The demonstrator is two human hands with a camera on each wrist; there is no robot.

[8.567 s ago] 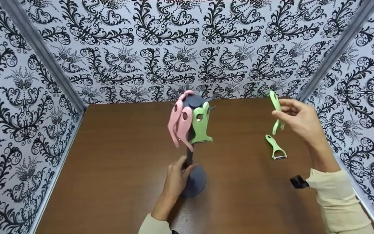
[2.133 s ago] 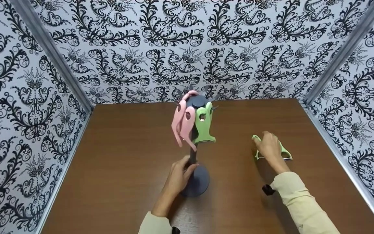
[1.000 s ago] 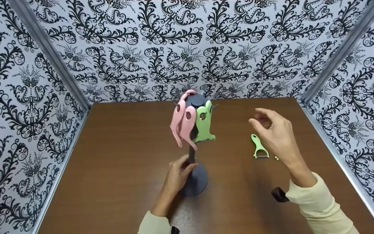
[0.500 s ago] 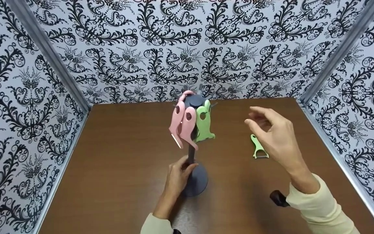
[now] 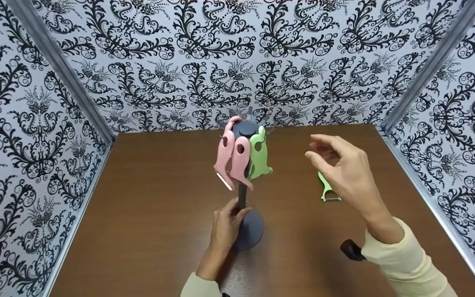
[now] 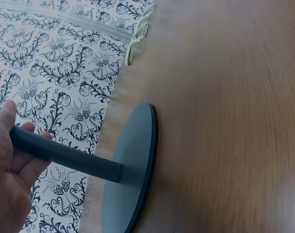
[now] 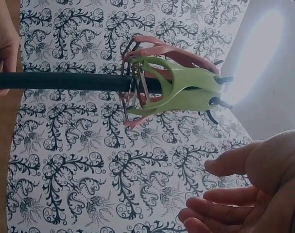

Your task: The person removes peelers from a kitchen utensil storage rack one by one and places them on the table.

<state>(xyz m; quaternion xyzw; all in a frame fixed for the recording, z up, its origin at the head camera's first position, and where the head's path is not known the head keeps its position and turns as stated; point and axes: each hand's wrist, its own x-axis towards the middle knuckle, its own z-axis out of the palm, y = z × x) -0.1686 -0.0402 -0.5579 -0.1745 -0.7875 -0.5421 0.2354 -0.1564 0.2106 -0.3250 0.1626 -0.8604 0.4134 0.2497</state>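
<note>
In the head view my left hand (image 5: 224, 226) grips the dark grey pole (image 5: 242, 197) of a hook stand, just above its round base (image 5: 253, 231). Pink peelers (image 5: 239, 159) and green peelers (image 5: 259, 159) hang by their handle holes from the hooks around the top. To the right, my right hand (image 5: 346, 173) is raised above the table, thumb and fingers spread apart and nothing between them. Below it a green peeler (image 5: 327, 192) lies on the table, partly covered by that hand. The right wrist view shows two green peelers (image 7: 196, 90) hanging side by side.
The brown wooden table (image 5: 155, 214) is enclosed by patterned black-and-white walls (image 5: 229, 62). Green peelers (image 6: 136, 36) lie near the table's side in the left wrist view. Several bare hooks (image 5: 250, 112) stick out at the back of the stand's top.
The right hand held a green peeler at first, was down at two peelers on the table, and is now raised without one. In the last second the stand's top has turned slightly.
</note>
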